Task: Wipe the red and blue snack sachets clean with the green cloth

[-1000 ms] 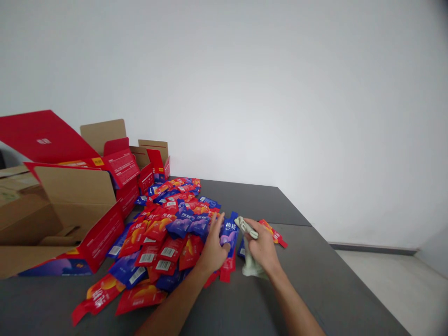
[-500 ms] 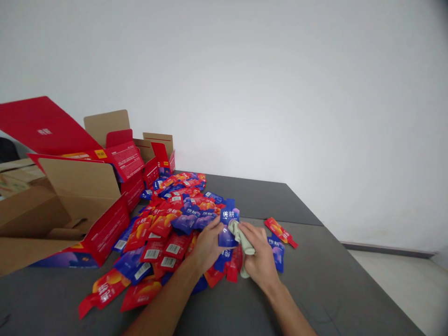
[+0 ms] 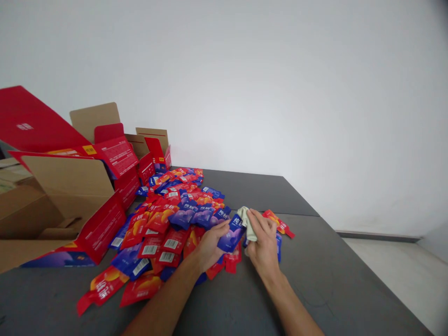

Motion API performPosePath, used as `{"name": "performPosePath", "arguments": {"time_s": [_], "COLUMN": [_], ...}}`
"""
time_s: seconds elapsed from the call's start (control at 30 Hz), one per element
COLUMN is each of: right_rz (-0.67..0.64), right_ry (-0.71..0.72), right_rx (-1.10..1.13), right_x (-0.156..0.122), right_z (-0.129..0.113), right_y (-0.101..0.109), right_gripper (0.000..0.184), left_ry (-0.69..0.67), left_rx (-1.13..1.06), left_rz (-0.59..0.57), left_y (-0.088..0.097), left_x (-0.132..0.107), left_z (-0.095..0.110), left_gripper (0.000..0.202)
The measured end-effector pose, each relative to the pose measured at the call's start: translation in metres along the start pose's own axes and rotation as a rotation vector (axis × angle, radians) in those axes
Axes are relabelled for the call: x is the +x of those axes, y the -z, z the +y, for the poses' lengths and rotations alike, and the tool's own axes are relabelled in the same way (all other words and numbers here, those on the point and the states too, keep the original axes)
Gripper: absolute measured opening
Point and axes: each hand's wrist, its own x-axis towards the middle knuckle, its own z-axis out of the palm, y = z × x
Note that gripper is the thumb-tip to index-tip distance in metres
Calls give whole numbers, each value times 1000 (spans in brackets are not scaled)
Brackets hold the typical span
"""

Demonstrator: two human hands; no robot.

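A blue pouch (image 3: 231,237) with white lettering is gripped at its left edge by my left hand (image 3: 210,245), thumb on top. My right hand (image 3: 262,238) is closed on a pale, folded cloth (image 3: 250,228), which touches the pouch's upper right end. The pouch is tilted, its top leaning right. To the left of my hands spreads a heap of red pouches (image 3: 175,239) and blue pouches (image 3: 184,213), several with barcodes showing. Just past my right hand lie a red pouch (image 3: 280,224) and a blue one, mostly hidden by that hand.
Opened red cardboard boxes (image 3: 101,228) stand along the left, their flaps (image 3: 66,179) sticking up and out. The dark table (image 3: 315,270) runs to a white wall (image 3: 266,93) at the back. Its right edge drops to a pale floor (image 3: 388,256).
The blue pouch has gone from upright to leaning right. My right hand with the cloth has shifted up to the pouch's top corner. The whole view has shifted slightly.
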Motion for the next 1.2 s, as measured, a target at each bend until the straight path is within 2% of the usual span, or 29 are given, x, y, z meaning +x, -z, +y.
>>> {"name": "performPosePath", "arguments": {"time_s": [0.1, 0.23, 0.37, 0.43, 0.53, 0.63, 0.77, 0.97, 1.1, 1.2], "right_rz": [-48, -228, -321, -303, -210, -113, -90, -74, -28, -9], "right_ry": [73, 220, 249, 233, 154, 58, 35, 39, 29, 69], "right_rx": [20, 98, 138, 171, 239, 284, 307, 283, 262, 254], "right_x": [-3, -11, -14, -14, -13, -11, -8, -7, -6, -5], "right_z": [-4, -26, -41, -39, -30, -23, -20, -20, -18, -17], "right_y": [-2, -9, -12, -12, -11, -8, -4, 0, 3, 6], "right_gripper": [78, 76, 76, 74, 71, 66, 59, 59, 59, 58], "left_ry": [-7, 7, 34, 48, 71, 14, -58, -133, -134, -207], "left_rx": [-87, -246, -311, -315, -289, -271, -173, -18, 37, -67], "left_rz": [-47, -44, -39, -31, 18, 57, -14, -36, 99, 229], "left_y": [-2, -4, -2, -1, 3, 5, 4, 7, 9, 6], "left_x": [1, 2, 3, 6, 11, 13, 9, 6, 10, 14], "left_z": [3, 16, 22, 20, 16, 12, 13, 11, 3, 2], "left_gripper": [37, 31, 28, 28, 21, 15, 24, 34, 30, 25]}}
